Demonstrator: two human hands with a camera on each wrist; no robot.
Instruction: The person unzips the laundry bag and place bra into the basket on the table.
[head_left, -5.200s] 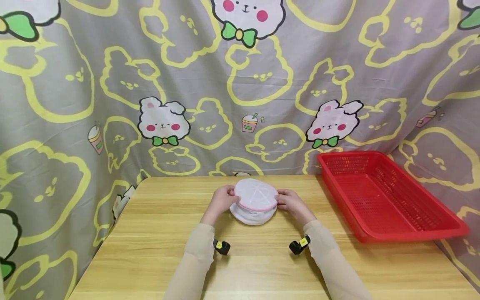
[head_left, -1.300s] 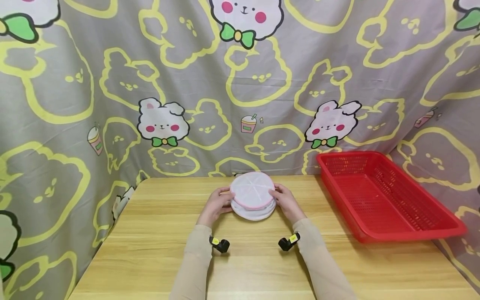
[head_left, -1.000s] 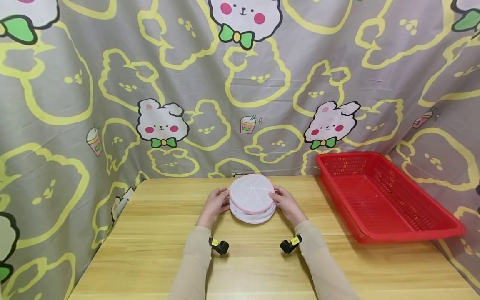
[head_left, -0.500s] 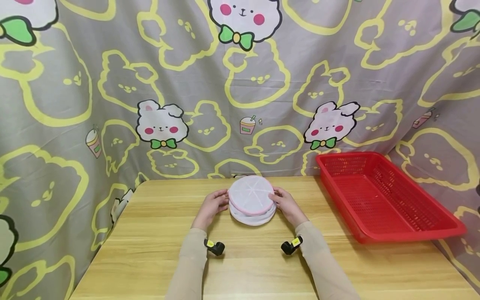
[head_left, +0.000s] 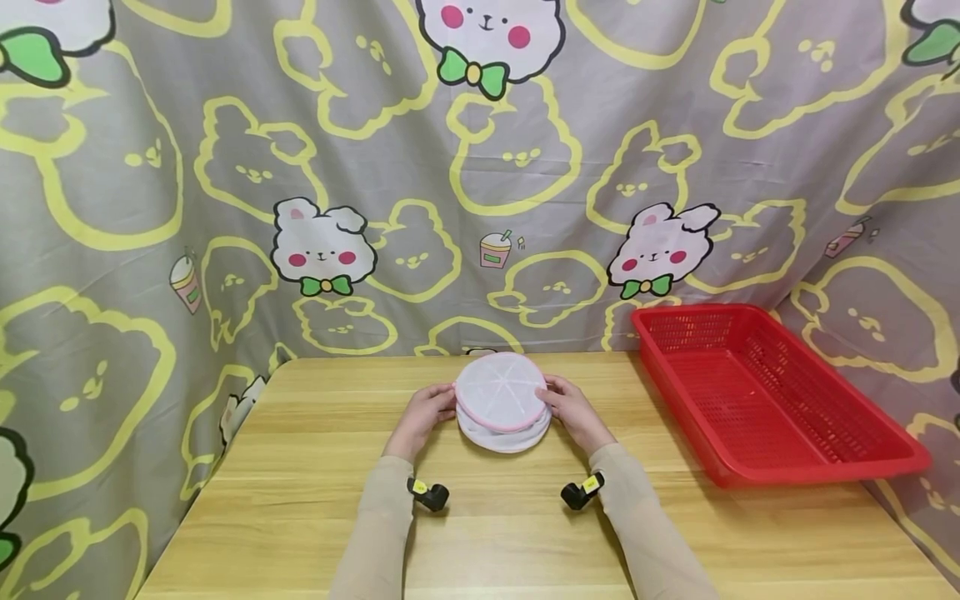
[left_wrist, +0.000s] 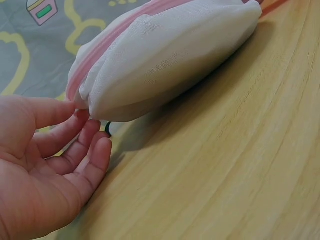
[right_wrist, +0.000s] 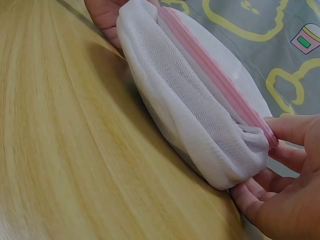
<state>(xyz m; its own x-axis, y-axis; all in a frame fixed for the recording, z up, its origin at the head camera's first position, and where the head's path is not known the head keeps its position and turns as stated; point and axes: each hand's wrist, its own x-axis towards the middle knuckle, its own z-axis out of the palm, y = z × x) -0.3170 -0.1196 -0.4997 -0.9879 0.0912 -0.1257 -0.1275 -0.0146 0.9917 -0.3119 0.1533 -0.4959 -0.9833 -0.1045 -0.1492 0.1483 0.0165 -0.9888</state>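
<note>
A round white mesh laundry bag [head_left: 501, 392] with a pink zipper [right_wrist: 215, 70] around its side stands at the far middle of the table. Its top panel shows seams spreading from the centre. The left hand [head_left: 423, 417] pinches the bag's left edge at the zipper between thumb and index finger; its other fingers curve loosely below, as the left wrist view shows. On the opposite side, the right hand [head_left: 573, 410] grips the edge, thumb at the zipper and fingers under the bag. In the right wrist view the mesh side wall [right_wrist: 190, 100] is slack and folded.
A red plastic basket [head_left: 813, 475] with perforated walls stands at the table's right. Behind the wooden table [head_left: 502, 542] hangs a grey curtain [head_left: 420, 167] with cartoon animals. Each wrist wears a small black camera [head_left: 431, 496].
Since about five seconds ago the bag's top has become rounder and flatter. Over the last second the bag shifts slightly toward the person, and the left wrist moves a little left.
</note>
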